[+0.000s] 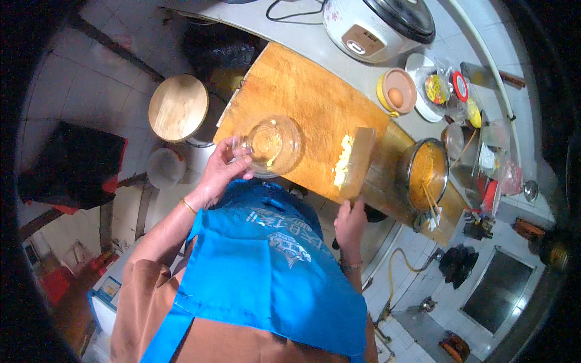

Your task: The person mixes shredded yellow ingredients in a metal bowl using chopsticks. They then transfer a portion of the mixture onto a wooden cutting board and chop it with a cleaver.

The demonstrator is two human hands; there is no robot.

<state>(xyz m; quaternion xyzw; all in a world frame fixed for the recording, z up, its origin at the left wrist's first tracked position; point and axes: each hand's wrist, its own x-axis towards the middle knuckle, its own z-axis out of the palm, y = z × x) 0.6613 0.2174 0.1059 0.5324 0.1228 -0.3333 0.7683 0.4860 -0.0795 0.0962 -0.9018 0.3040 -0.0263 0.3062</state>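
Observation:
My left hand [227,164] grips the side of a clear glass bowl [290,159] over the left part of a wooden cutting board [299,86]. A few pale yellow bits cling inside the bowl. In my right hand [351,227], slightly blurred, is the handle of a broad-bladed cleaver [361,159]. Its blade lies over the board beside a narrow row of chopped pale yellow food [343,163], on the row's right side. Whether the blade touches the pieces I cannot tell.
Right of the cleaver stands a metal pot [411,181] of orange-yellow mixture with chopsticks [431,199]. Behind are a rice cooker [358,43] and a small bowl [386,84] holding an egg [395,96]. A round wooden stool [178,107] stands left of the board.

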